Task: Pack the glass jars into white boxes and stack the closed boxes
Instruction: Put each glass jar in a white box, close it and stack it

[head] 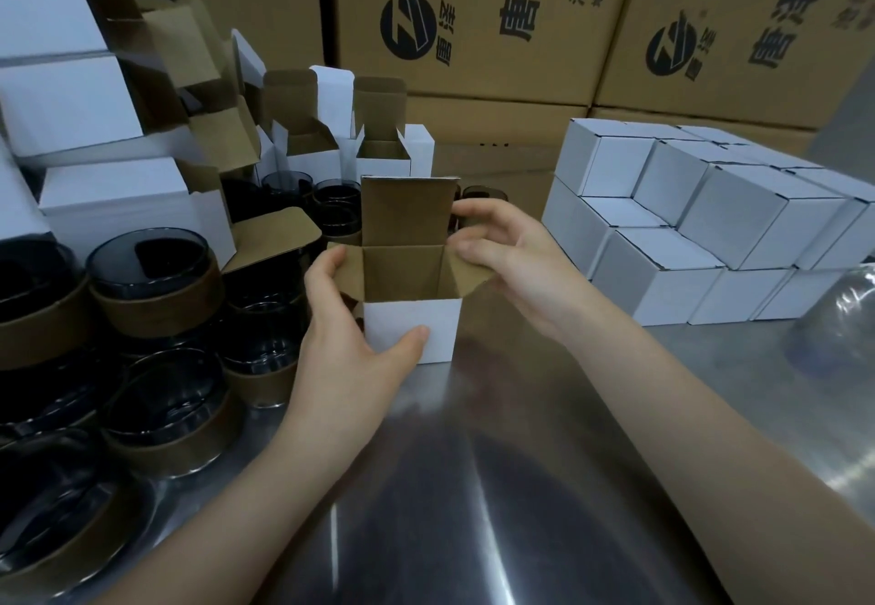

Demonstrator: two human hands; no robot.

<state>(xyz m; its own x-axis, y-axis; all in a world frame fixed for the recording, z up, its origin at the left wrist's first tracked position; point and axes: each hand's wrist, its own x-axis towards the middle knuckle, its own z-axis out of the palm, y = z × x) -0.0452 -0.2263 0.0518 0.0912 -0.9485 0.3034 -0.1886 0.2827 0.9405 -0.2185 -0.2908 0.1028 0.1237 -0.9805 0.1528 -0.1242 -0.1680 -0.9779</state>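
Observation:
An open white box [412, 325] with a brown inside stands upright on the steel table [497, 486], lid flap raised at the back. My left hand [350, 334] grips its left side, thumb on the white front and fingers on the left flap. My right hand [511, 259] pinches the right side flap at the box's upper right corner. No jar shows inside the box. Dark glass jars [147, 263] with brown paper bands crowd the table on the left. Closed white boxes [686, 225] are stacked in two layers on the right.
Open empty white boxes [393, 150] stand behind the held one, and more lie piled at the far left [61, 98]. Large brown printed cartons [473, 22] wall off the back. A clear plastic sheet [838, 320] lies at the right edge.

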